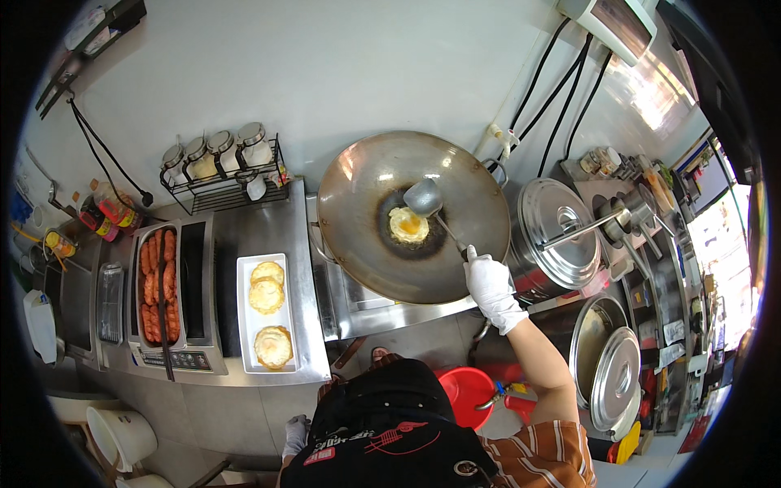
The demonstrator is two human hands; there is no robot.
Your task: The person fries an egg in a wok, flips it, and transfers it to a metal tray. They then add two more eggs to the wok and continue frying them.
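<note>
My right hand (pixel 492 290), in a white glove, grips the dark handle end of a metal wok spatula (pixel 423 197). The spatula's broad head rests over the upper right edge of a fried egg (pixel 408 226) with a yolk showing. That egg lies in the dark centre of a large steel wok (pixel 357 268). Beside my black apron (pixel 390 421) hangs my gloved left hand (pixel 296 434), low at my side; its fingers are too small to read clearly. Left of the wok, a white rectangular tray (pixel 245 329) holds three fried eggs (pixel 273 348).
Farther left, sausages (pixel 148 287) fill an electric warmer with tongs (pixel 163 317) across it. A black rack (pixel 226 198) of seasoning jars stands against the wall. Lidded steel pots (pixel 558 232) crowd the right side. Below the wok stands a red bucket (pixel 467 390).
</note>
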